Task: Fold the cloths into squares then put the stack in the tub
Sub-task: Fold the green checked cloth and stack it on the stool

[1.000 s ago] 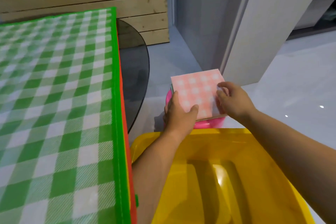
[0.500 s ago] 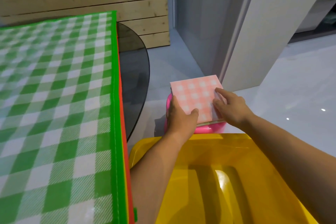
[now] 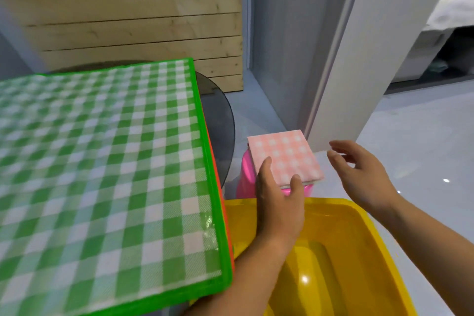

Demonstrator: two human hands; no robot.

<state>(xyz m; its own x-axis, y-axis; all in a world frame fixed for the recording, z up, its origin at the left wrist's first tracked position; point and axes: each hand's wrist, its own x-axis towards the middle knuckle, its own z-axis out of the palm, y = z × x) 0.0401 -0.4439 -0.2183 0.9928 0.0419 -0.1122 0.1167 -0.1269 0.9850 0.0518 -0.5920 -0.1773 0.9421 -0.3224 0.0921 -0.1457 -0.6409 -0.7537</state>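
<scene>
A stack of folded cloths (image 3: 286, 155), pink-and-white check on top, rests on a pink tub (image 3: 245, 177) on the floor. My left hand (image 3: 278, 199) grips the stack's near left corner, thumb on top and fingers along the edge. My right hand (image 3: 359, 169) hovers just right of the stack with fingers spread, touching nothing. The pink tub is mostly hidden under the stack and my left hand.
A yellow plastic tub (image 3: 359, 251) sits directly below my arms, nearest to me. A green-checked mat (image 3: 102, 161) covers the dark round glass table (image 3: 220, 120) on the left. A white pillar (image 3: 359, 59) and wooden panel wall (image 3: 141, 15) stand behind.
My right hand has let go of the stack and pulled away to the right, opening its fingers. The left hand keeps its hold. The camera has tilted up.
</scene>
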